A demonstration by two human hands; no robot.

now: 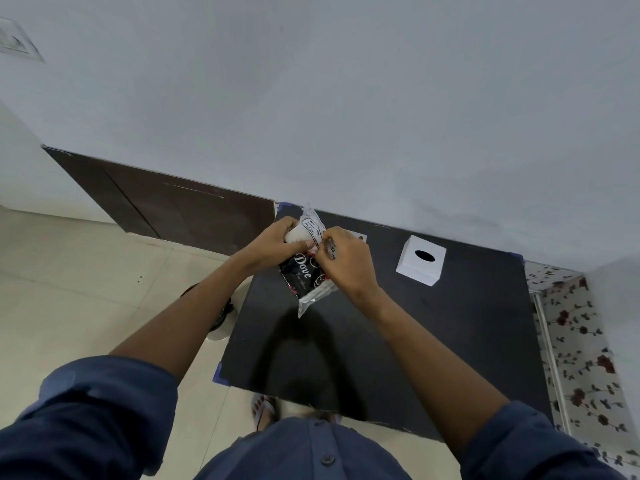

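A clear plastic packet (pixel 304 278) with a black "Dove" label and white contents hangs above the black table (pixel 433 341), tilted with its top toward the wall. My left hand (pixel 273 242) grips the packet's upper left part, thumb across the white contents. My right hand (pixel 346 261) pinches the packet's upper right edge next to the left thumb. The packet's lower end sticks out below both hands.
A white cube-shaped box (pixel 420 260) with a dark oval hole on top stands on the table at the back right. A small white item (pixel 360 236) peeks out behind my right hand. A floral cloth (pixel 581 341) lies to the table's right; tiled floor lies to its left.
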